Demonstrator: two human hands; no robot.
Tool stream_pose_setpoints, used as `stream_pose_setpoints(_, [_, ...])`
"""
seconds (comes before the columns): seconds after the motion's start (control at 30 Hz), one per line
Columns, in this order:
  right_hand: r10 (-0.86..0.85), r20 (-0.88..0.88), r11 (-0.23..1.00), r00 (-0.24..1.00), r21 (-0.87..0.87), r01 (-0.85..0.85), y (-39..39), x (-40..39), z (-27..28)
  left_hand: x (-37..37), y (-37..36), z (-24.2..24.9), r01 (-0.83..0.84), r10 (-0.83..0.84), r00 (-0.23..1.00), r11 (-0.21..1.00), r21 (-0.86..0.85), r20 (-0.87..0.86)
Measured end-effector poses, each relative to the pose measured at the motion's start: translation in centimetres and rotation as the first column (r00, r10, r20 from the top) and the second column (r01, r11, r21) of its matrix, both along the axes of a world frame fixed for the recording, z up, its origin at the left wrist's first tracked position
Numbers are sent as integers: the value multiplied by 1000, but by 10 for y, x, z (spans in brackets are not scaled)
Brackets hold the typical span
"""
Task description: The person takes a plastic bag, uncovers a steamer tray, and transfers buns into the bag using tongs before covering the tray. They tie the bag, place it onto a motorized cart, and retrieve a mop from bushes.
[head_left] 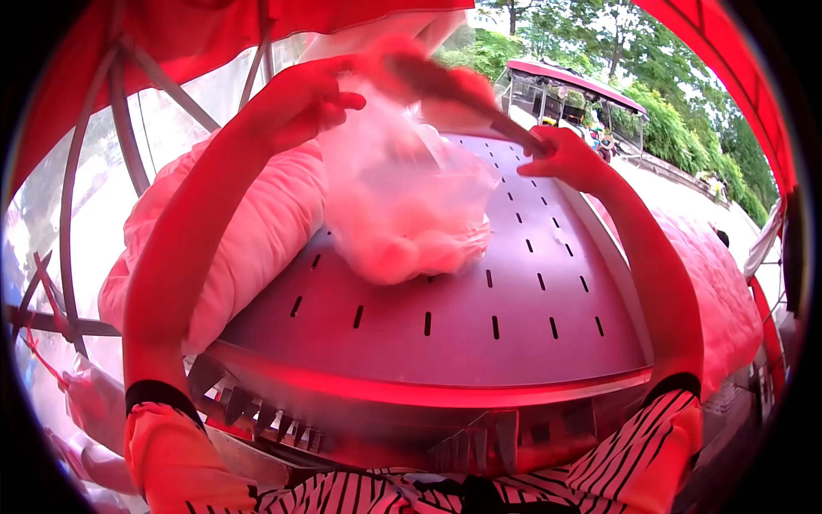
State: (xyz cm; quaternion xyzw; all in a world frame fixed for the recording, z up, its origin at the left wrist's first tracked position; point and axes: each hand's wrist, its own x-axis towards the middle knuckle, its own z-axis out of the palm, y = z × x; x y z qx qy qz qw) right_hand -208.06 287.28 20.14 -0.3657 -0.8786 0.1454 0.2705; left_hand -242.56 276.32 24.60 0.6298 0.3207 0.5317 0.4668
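My left hand [300, 98] holds up the open top of a clear plastic bag [402, 206] that rests on a slotted metal top [479, 317]. The bag bulges with pale round pieces at its bottom. My right hand [569, 158] grips the handle of long metal tongs [462, 98], whose blurred far end reaches to the bag's mouth by my left hand. Both arms stretch forward over the metal top.
A big soft white bundle [248, 223] lies to the left of the metal top. Red canopy fabric [214, 34] hangs overhead with metal poles [73, 188] at the left. Behind are a roofed cart [574, 94], a paved path and green trees.
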Motion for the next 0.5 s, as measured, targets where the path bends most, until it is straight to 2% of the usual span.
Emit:
stream_pose_setpoints(0.03, [37,88,995,995,87,-45,2,-1,0,-1,-2,2,5,-5,1000,1000,-2,-17])
stream_pose_setpoints(0.07, [45,98,999,994,21,-47,0,-1,-1,-2,-3,0,-29,28,999,999,-22,-22])
stream_pose_setpoints(0.17, [23,242,979,970,190,-70,-4,8,-3,-16,-7,-4,-95,91,995,990,100,35])
stream_pose_setpoints(0.23, [27,318,953,948,279,-121,-1,1,-3,-15,-11,-5,-45,44,999,996,74,11])
stream_pose_setpoints(0.3, [16,380,899,925,399,-180,11,-28,3,4,-14,-5,2,-2,1000,1000,21,-13])
stream_pose_setpoints(0.37, [-194,379,843,905,537,-44,5,-67,14,13,-16,-7,1,-3,998,999,-37,-57])
stream_pose_setpoints(0.4, [-85,391,722,917,658,-214,25,-77,10,13,-17,-9,-34,30,997,998,-53,-69])
stream_pose_setpoints(0.43, [-117,456,726,882,645,-238,20,-85,9,12,-18,-8,-73,67,994,996,-60,-85])
stream_pose_setpoints(0.47, [-148,516,730,844,632,-259,8,-96,8,-5,-15,-14,-43,52,995,993,106,-80])
stream_pose_setpoints(0.5, [-176,576,740,798,612,-278,-1,-103,8,-22,-12,-14,-77,80,996,994,83,-36])
